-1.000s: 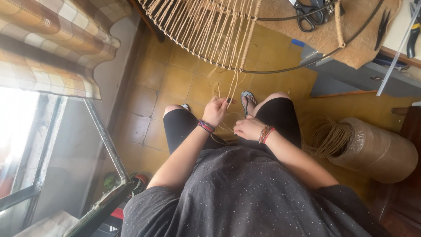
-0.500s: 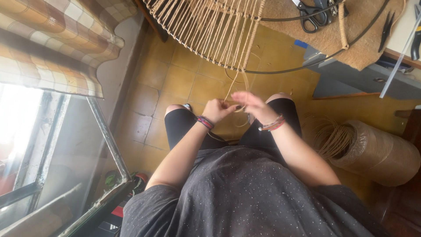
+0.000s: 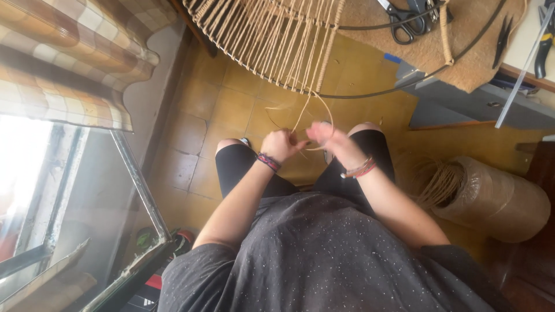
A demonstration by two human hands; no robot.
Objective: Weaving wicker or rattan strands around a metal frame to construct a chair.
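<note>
While I sit over the yellow floor tiles, this is how things lie.

Left hand: my left hand [image 3: 281,144], centre of the frame, is clenched round the cord [image 3: 302,118], gripping it just below where it hangs free.

Right hand: my right hand [image 3: 330,138] is blurred; its fingers seem curled about the cord's loose end, touching or nearly touching the left hand, but I cannot tell how firmly it grips.

Cord: a thin tan strand, its long axis nearly upright in the frame. It rises from my hands to the lower edge of the frame above, and a short loop curls out to the right by my right hand.

Key relation: the cord leads straight up the picture from both hands, which meet at its lower end; the left hand sits squarely on the line, the right just beside it.

Frame: a round wire frame [image 3: 370,92] strung with many tan strands fills the top centre, above and apart from my hands.

Worktop: at the upper right, a worktop [image 3: 523,52] carries a tan mat, scissors [image 3: 404,17] and pliers [image 3: 503,32].

Spool: a big wrapped spool [image 3: 497,199] of cord lies on its side at the right, near my right knee.

Curtain: a checked curtain [image 3: 63,52] hangs at the upper left, over a bright window.
</note>
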